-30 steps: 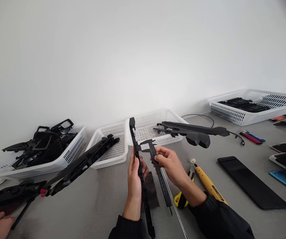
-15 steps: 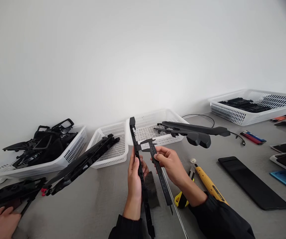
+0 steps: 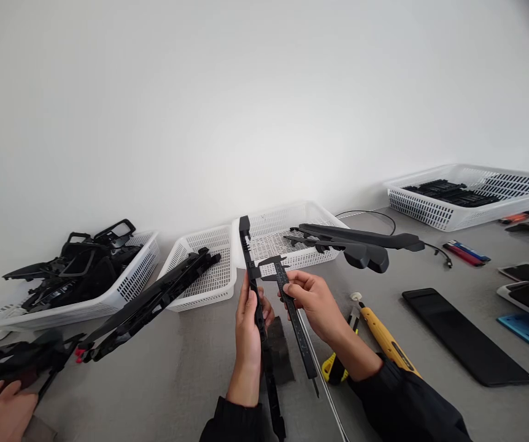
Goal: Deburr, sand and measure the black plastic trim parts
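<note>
Gripping a long, narrow black plastic strip by its middle, the left hand has its fingers closed around it, thumb in front and fingertips behind. The strip is held above the grey worktop, its far end overlapping a white plastic basket in view. The right hand pinches a black sliding caliper between thumb and fingers, beside the strip. The caliper's jaws stand slightly apart, their tips at a small block on the strip's side; whether both touch it, I cannot tell.

Along the far edge of the worktop, by the white wall, that basket carries long dark grey curved parts reaching over its right side. Left of it, a smaller white basket has slender black parts leaning out toward the near left corner. Farther left, a white basket is heaped with black frames. At the far right, another white basket contains flat black slotted parts.

Toward the near left corner, another person's hand is at a blurred black part. Right of the caliper lie a yellow-and-black cutter, a yellow-handled tool and a flat black rectangular slab.
</note>
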`<act>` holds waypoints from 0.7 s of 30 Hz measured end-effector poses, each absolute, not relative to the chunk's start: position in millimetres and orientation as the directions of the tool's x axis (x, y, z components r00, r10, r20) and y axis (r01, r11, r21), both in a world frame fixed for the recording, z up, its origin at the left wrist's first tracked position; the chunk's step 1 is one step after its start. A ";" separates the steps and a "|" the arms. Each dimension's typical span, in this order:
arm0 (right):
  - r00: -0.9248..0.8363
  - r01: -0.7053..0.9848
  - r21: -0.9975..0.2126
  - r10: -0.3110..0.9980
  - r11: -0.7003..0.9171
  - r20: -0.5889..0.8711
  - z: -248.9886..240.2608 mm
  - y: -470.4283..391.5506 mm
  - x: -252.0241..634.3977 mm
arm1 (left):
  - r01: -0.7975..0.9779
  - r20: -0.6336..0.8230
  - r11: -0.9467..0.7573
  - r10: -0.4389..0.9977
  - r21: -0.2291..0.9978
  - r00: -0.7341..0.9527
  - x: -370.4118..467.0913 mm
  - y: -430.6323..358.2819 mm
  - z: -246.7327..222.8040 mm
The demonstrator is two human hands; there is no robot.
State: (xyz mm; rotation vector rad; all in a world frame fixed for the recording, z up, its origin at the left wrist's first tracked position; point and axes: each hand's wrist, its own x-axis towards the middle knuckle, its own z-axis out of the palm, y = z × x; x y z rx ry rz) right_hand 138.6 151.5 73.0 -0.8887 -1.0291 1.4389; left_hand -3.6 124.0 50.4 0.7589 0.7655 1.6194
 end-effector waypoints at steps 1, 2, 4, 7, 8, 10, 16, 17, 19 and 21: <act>-0.115 -0.338 -0.941 0.993 -0.018 0.022 72.7 151.8 138.6 | -0.564 0.078 -0.155 0.984 0.811 -0.159 -3.4 124.0 50.6; -0.113 -0.336 -0.942 0.993 -0.017 0.022 72.3 152.1 138.6 | -0.563 0.078 -0.156 0.984 0.812 -0.160 -3.3 124.0 50.7; -0.112 -0.339 -0.941 0.993 -0.012 0.028 71.5 152.4 138.7 | -0.562 0.080 -0.157 0.984 0.812 -0.158 -3.0 123.9 50.9; -0.133 -0.354 -0.935 0.989 0.005 0.056 69.7 152.6 139.1 | -0.563 0.077 -0.152 0.985 0.812 -0.155 -2.7 123.3 51.5; -0.141 -0.357 -0.934 0.988 0.010 0.064 69.1 152.7 139.2 | -0.564 0.076 -0.151 0.985 0.812 -0.154 -2.6 123.1 51.7; -0.147 -0.362 -0.932 0.987 0.011 0.069 68.1 152.8 139.2 | -0.567 0.075 -0.151 0.985 0.810 -0.155 -2.5 122.7 52.1; -0.154 -0.365 -0.931 0.985 0.010 0.071 68.3 152.3 139.6 | -0.578 0.065 -0.144 0.986 0.803 -0.156 -2.4 122.9 51.9; -0.157 -0.367 -0.930 0.985 0.008 0.071 68.7 152.2 139.8 | -0.578 0.064 -0.142 0.986 0.804 -0.153 -2.5 123.0 51.7; -0.158 -0.369 -0.929 0.985 0.008 0.071 69.8 151.9 140.2 | -0.577 0.067 -0.141 0.987 0.804 -0.148 -2.6 123.4 51.5; -0.165 -0.365 -0.931 0.984 0.004 0.069 70.9 151.5 140.3 | -0.573 0.078 -0.147 0.987 0.806 -0.143 -2.7 123.7 51.2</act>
